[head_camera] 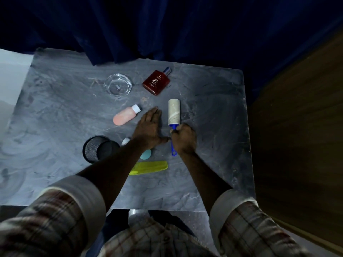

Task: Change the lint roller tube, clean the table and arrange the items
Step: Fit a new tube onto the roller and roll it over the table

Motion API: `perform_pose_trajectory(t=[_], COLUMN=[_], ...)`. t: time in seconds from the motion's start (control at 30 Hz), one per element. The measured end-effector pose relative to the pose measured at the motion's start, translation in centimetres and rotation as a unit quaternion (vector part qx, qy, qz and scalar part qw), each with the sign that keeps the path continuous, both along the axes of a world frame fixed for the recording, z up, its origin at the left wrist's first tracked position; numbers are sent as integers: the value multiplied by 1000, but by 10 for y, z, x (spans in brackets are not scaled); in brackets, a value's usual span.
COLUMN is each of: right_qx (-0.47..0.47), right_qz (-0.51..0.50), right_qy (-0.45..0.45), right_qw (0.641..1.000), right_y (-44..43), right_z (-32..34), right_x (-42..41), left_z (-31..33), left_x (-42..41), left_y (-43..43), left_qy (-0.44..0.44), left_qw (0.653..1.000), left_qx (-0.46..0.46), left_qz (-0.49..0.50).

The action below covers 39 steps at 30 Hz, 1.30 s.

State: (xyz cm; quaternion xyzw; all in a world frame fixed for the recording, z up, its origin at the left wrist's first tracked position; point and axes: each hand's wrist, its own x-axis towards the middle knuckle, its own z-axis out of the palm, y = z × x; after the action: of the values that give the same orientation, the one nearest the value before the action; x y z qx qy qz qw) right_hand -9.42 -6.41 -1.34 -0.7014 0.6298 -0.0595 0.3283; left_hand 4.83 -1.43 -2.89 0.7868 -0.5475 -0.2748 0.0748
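A lint roller (174,113) with a pale, worn tube and a blue handle lies on the grey marble table (213,112), tube pointing away from me. My right hand (183,139) is closed around the blue handle just below the tube. My left hand (149,127) rests flat on the table, fingers spread, directly left of the roller and not touching it. Small bits of lint and hair are scattered on the tabletop near the far objects.
A glass ashtray (118,86) and a red perfume bottle (156,82) lie at the back. A pink bottle (126,115) lies left of my left hand. Nearer me are a black mesh cup (99,148), a teal disc (145,154) and a yellow comb (150,167). Dark curtain behind.
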Motion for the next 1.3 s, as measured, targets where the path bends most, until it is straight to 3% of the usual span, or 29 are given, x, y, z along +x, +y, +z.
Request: perform_pose_trajectory(t=[0.63,0.77,1.03,1.2,1.3], right_qx=[29,33,20,-22,-51], right_qz=[-53,-60,-35,-39,-59], right_qy=[10,21,30,55,46], right_qw=[998,997,999,997,996], right_y=[-7,-9,-8,0,6], right_z=[6,10,10,10,12], right_x=[5,3,-11,-15,-9], left_z=[4,12,37,54,63], left_x=[7,12,13,34,57], left_y=[-7,-11,27,64,81], left_qy=[6,51,164,203,237], left_qw=[999,998,978,951,917], left_qx=[17,10,-118,-192,-238], left_qz=[-27,-22,46,129,215])
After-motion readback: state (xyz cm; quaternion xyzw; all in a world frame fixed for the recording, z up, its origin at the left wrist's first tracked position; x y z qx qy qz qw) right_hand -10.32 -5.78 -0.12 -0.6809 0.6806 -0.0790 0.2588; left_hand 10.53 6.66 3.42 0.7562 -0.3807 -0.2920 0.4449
